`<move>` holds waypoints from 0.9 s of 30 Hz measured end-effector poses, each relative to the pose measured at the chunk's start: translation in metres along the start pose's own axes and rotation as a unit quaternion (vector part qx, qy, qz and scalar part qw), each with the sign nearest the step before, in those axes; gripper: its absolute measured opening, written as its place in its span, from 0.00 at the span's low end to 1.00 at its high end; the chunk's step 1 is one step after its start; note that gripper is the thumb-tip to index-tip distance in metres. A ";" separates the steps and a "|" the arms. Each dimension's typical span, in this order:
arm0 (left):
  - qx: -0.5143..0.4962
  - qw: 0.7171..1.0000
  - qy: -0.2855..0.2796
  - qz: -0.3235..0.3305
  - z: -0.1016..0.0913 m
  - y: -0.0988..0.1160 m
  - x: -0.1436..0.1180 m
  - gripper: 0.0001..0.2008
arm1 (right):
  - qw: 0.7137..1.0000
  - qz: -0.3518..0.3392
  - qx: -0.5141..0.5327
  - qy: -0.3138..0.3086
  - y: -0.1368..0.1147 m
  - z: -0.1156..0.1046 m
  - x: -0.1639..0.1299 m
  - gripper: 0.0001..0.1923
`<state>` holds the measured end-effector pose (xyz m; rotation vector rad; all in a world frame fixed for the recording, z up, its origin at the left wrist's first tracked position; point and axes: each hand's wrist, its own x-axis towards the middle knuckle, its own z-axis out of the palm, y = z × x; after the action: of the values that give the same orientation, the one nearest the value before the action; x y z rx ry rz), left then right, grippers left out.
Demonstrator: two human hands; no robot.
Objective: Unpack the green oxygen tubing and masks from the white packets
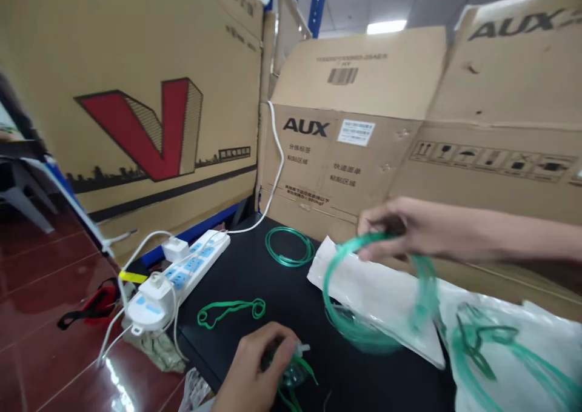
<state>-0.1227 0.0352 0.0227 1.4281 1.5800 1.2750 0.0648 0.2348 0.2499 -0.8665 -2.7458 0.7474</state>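
My right hand (pixel 386 227) grips a loose coil of green tubing (pixel 334 263) from above, its fingers closed round the top of the loop. The coil is smeared by motion and hangs over the black tabletop (pixel 245 279) and a white plastic package (pixel 368 282). At the near edge, my left hand (pixel 257 369) is closed round a clear green plastic mask (pixel 295 372) with a green strap, mostly hidden by the fingers. A separate green elastic strap (pixel 231 306) lies to its left. Farther back rests a second coil of green tubing (pixel 290 262).
More green tubing (pixel 468 363) lies on another white package (pixel 545 339) at the right. A power strip (pixel 191 266) with white cables runs along the table's left edge. Cardboard boxes (pixel 354 194) wall in the back, and a large carton (pixel 227 109) stands at the left.
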 end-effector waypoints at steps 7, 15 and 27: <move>0.018 1.000 0.011 -0.011 -0.002 0.004 0.000 0.12 | 0.998 -0.029 -0.044 0.033 0.014 0.065 0.112 0.11; -0.002 0.999 0.010 -0.033 -0.010 0.014 -0.003 0.17 | 0.996 -0.009 0.047 0.071 -0.007 0.156 0.015 0.18; 0.076 0.982 -0.023 0.172 0.023 0.062 -0.011 0.35 | 0.866 0.190 0.430 0.171 -0.002 0.187 -0.124 0.25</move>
<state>-0.0783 0.0262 0.0719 1.8774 1.4677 1.3216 0.1090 0.0850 0.0888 -1.1469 -1.6384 1.5297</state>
